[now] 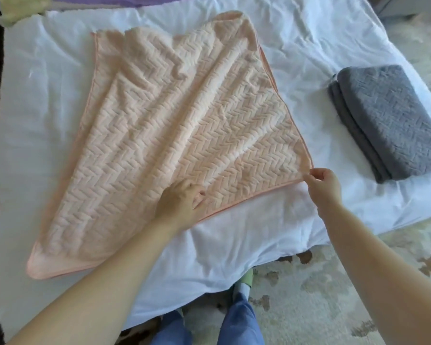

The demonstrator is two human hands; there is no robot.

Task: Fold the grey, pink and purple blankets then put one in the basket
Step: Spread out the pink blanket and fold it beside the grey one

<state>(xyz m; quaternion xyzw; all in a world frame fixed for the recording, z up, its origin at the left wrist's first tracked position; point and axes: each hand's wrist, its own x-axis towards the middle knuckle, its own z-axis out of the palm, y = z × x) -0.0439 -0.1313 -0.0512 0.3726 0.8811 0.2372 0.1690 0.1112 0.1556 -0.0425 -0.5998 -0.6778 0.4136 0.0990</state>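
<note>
While my left hand (182,200) lies flat, open, pinning the pink blanket (174,115) on the bed (234,235), my right hand (324,183) pinches its near corner to square it; grey blanket (393,120) sits folded aside.

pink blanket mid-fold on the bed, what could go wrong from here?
1. The right hand only pinches the corner of the pink blanket; it may slip when lifted.
2. The blanket lies rumpled and skewed, so folded edges may not line up.
3. The left hand pressing the hem could drag the white sheet.
</note>
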